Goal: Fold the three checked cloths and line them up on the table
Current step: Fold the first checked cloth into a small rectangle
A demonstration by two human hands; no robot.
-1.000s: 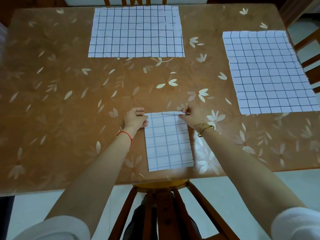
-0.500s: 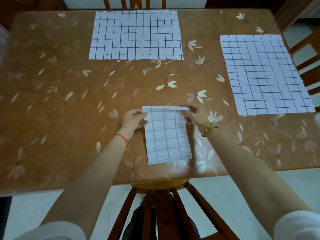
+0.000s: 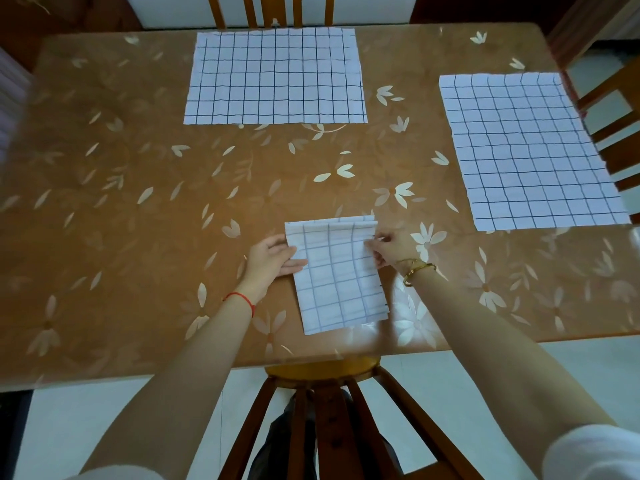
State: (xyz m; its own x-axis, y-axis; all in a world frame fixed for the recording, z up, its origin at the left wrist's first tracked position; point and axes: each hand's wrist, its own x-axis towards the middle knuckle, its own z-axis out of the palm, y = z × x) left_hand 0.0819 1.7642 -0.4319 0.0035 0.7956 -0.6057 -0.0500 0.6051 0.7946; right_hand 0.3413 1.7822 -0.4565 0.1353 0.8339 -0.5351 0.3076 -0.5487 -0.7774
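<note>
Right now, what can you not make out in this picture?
Head view:
- Folded cloth: layer count, its edges are too fine.
- Left hand, right hand: any fingers beneath the cloth, hidden by it.
- Far chair: cut off by the top edge.
- Table: left end blurred.

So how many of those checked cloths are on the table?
3. The far cloth lies flat at the back, the right cloth flat on the right, the folded cloth nearest, held by the left hand and right hand.
</note>
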